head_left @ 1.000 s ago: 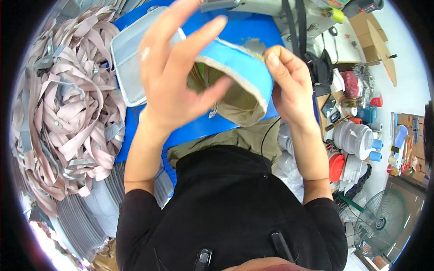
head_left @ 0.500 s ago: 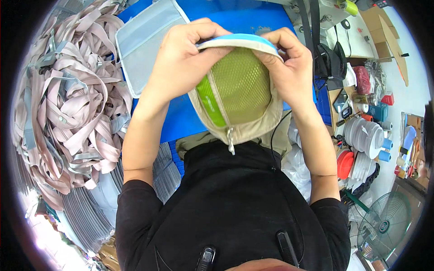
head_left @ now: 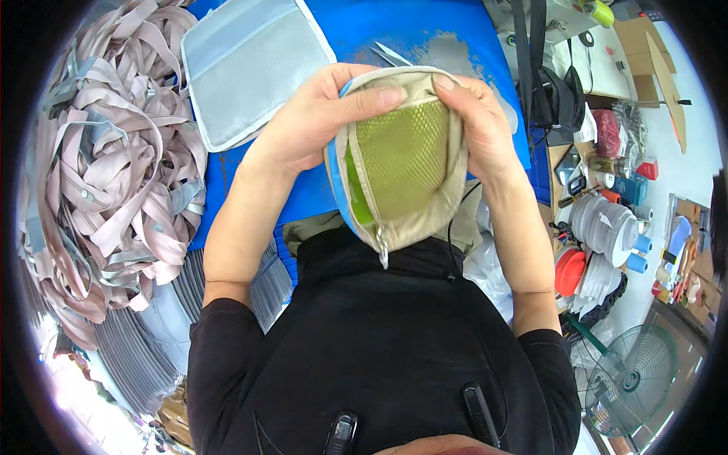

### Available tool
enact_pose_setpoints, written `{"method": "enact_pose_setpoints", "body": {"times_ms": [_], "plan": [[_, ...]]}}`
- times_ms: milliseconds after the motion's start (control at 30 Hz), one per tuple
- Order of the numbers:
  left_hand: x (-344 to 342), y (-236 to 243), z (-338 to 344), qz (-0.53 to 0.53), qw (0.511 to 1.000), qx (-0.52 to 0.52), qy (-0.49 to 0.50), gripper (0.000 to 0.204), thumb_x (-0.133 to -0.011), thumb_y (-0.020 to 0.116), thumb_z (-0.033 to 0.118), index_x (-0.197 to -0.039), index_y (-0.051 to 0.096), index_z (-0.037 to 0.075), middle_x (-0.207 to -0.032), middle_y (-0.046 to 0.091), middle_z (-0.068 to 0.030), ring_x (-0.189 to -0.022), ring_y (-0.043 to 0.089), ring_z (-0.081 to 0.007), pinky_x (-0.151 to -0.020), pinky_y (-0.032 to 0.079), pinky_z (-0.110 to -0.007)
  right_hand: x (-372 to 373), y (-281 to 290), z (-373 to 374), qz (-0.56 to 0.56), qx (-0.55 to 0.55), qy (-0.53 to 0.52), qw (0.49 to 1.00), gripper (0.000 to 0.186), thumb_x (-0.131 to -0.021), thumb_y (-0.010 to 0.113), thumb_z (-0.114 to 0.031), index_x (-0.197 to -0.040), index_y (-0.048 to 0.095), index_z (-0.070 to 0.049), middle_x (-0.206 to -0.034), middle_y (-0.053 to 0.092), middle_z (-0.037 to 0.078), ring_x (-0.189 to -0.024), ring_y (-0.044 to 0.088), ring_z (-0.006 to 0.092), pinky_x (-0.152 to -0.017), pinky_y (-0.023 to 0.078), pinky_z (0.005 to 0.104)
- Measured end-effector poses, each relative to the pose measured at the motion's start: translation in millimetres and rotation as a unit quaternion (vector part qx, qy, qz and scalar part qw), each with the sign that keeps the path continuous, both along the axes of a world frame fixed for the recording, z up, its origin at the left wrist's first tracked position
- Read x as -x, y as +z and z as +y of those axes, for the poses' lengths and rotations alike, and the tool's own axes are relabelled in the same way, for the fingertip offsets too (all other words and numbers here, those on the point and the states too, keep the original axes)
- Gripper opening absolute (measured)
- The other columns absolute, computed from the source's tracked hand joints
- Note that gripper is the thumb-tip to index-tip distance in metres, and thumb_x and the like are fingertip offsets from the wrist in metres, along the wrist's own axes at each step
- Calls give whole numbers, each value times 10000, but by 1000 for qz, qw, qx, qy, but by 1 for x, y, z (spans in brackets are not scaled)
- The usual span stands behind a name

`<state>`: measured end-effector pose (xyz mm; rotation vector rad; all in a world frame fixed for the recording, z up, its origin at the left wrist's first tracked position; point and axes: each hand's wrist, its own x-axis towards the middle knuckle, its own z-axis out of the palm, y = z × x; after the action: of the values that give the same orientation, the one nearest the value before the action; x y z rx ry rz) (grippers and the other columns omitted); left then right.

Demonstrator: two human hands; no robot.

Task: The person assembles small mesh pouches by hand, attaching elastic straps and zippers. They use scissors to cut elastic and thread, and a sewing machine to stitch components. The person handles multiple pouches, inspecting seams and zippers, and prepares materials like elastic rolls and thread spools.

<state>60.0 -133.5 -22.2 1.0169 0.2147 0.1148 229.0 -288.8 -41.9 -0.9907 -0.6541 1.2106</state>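
I hold a beige and blue fabric pouch [head_left: 400, 163] upright over the front of the blue mat [head_left: 243, 183], its olive mesh pocket facing up and a zip pull hanging at the bottom. My left hand [head_left: 326, 114] grips the upper left, thumb lying across the rim near the top. My right hand [head_left: 478, 121] grips the upper right, thumb pressed on the beige edge. Scissors [head_left: 387, 53] lie on the mat just behind the pouch, partly hidden. A grey mesh organiser panel [head_left: 250, 76] lies at the back left.
A large pile of pink straps [head_left: 106, 152] fills the left, above stacked grey sheets [head_left: 133, 371]. Black straps and a bag [head_left: 553, 106] are at the back right. Rolls of tape [head_left: 599, 227], a cardboard piece [head_left: 666, 91] and a green fan [head_left: 629, 379] line the right.
The pouch turned from its blue outside to its mesh interior and moved slightly down. My left hand shifted from spread fingers to gripping the rim. The scissors behind the pouch became visible.
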Motion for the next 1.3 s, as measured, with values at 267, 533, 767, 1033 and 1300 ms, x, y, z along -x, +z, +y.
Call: {"method": "enact_pose_setpoints", "body": {"times_ms": [267, 533, 767, 1033, 1300], "plan": [[-4, -6, -4, 10, 972, -235, -22, 430, -894, 811, 126, -1265, 656, -27, -1128, 734, -74, -998, 698, -120, -906, 559, -274, 18, 15, -3, 14, 53, -74, 996, 255, -1038, 624, -267, -1030, 712, -28, -929, 714, 3, -852, 640, 55, -765, 491, 230], [-4, -15, -31, 12, 1000, 3, -3, 349, -969, 738, 165, -1252, 661, -23, -1098, 737, -69, -968, 705, -110, -875, 568, -265, 16, 2, -14, -37, 33, -79, 996, 326, -1027, 646, -290, -875, 757, -25, -787, 711, 4, -698, 609, 54, -640, 449, 241], [1, -17, -52, -27, 997, 61, 33, 247, -1039, 644, 222, -1130, 692, -2, -994, 733, -44, -874, 691, -63, -759, 554, -226, 15, 2, -25, -119, -12, -70, 990, 331, -1011, 661, -263, -797, 731, -20, -740, 661, -12, -680, 544, 50, -624, 395, 242], [8, -22, -59, -47, 994, 82, 45, 291, -1045, 644, 278, -1089, 716, 0, -953, 736, -31, -849, 669, -57, -745, 526, -219, 11, -8, -28, -170, -29, -57, 983, 368, -966, 670, -251, -687, 573, -31, -731, 517, -4, -658, 435, 70, -607, 334, 264], [12, -28, -36, -40, 917, -374, 132, 188, -996, 705, 154, -1092, 717, -8, -944, 643, -7, -891, 609, -68, -761, 503, -226, 15, -3, -38, -159, -49, -116, 979, 371, -955, 663, -251, -678, 524, -48, -759, 533, 39, -679, 456, 98, -617, 363, 284]]}}
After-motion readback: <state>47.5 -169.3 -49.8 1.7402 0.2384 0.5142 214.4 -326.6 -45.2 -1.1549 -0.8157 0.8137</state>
